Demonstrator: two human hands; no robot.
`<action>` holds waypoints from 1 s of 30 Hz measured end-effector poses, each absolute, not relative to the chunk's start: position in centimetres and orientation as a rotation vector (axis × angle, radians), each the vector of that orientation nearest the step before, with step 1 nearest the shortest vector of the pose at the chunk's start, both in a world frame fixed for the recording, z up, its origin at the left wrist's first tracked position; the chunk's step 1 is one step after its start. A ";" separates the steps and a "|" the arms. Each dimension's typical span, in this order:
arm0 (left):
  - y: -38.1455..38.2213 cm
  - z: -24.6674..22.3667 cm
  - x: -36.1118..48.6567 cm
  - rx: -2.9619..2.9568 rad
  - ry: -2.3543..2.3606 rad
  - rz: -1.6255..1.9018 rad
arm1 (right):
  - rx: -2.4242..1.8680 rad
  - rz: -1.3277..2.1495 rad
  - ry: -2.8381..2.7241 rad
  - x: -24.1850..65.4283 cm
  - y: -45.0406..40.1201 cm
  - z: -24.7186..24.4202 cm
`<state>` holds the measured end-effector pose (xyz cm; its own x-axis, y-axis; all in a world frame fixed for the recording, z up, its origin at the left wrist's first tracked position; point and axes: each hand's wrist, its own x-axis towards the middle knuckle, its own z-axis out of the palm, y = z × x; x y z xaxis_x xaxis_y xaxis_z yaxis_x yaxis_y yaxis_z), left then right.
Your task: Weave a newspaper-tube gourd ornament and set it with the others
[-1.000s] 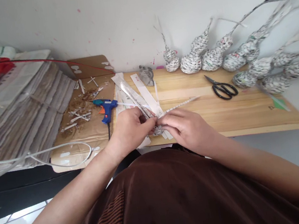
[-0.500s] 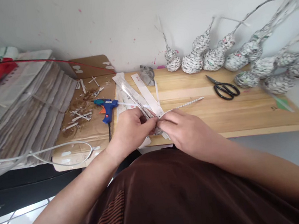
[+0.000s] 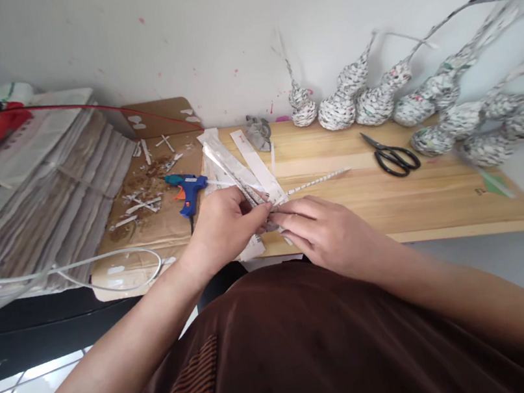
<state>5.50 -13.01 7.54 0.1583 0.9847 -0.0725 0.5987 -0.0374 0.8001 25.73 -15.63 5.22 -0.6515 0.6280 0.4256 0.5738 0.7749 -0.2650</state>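
Paper strips (image 3: pixel 242 181) converge between both hands near the front edge of the table (image 3: pixel 415 200), pinched by the left hand (image 3: pixel 227 225), likely as an anchor, while the right hand (image 3: pixel 328 223) meets them, its grip too obscured to confirm.

Nothing is reading clearly: dark print is banding the paper tube (image 3: pixel 319 181), faint print is marking the paper stack's (image 3: pixel 86 173) top, a pale label (image 3: pixel 190 179) is sitting on the glue gun (image 3: pixel 188 196), and a dark mark (image 3: pixel 480 191) is lying beside the green patch (image 3: pixel 494 184) near the worktop's (image 3: pixel 391 203) front right corner
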 end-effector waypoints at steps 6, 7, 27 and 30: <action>-12.7 7.5 5.4 1.670 1.490 0.641 | -0.862 0.088 -2.406 26.2 -15.3 4.0; -12.7 7.4 5.4 1.649 1.493 0.647 | -0.853 0.093 -2.410 26.1 -15.2 4.0; -12.1 7.1 4.9 1.670 1.516 0.648 | -1.026 0.162 -2.645 24.4 -13.8 5.2; -11.7 7.0 4.6 1.607 1.452 0.685 | -1.077 0.201 -2.632 24.2 -14.1 5.6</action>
<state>4.60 -11.74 7.04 0.1785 0.9742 -0.1379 0.5134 0.0274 0.8577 24.19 -14.08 5.60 -0.6786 0.7032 0.2121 0.6627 0.7108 -0.2359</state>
